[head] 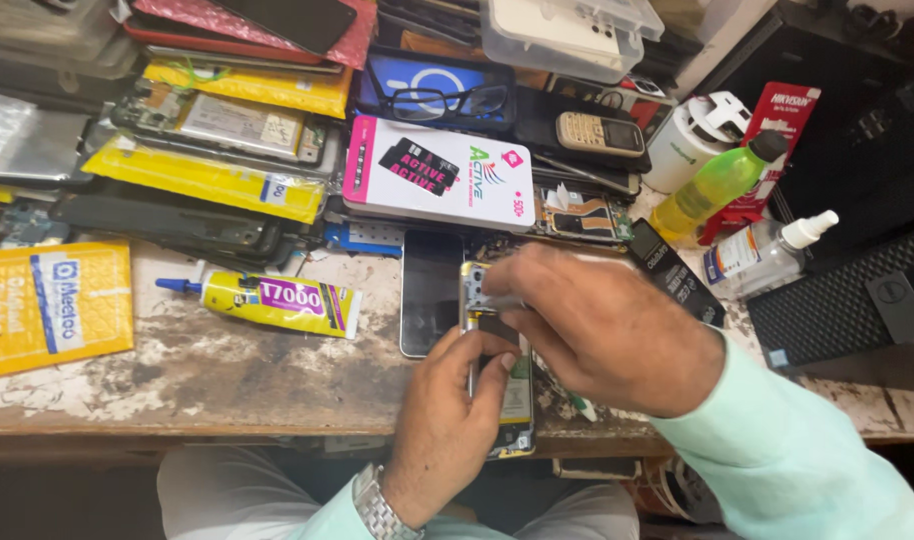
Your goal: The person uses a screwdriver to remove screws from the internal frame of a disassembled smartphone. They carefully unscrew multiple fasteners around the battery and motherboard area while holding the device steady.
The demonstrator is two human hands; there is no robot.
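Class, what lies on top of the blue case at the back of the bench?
Black-framed glasses lie on the blue case. A white box covers its front edge, hiding that part.

Two hands work on one opened phone point(497, 345) at the worktop's point(227, 375) front edge. Just left of the phone lies one dark screen panel point(429, 290), and further left one yellow glue tube point(277, 300) and one yellow padded envelope point(49, 305). Behind the phone sit one white-and-pink box point(437, 170), one pair of glasses point(432, 100) and one keypad phone point(599, 133); to its right stand two bottles, one green point(717, 185), one clear point(767, 252).
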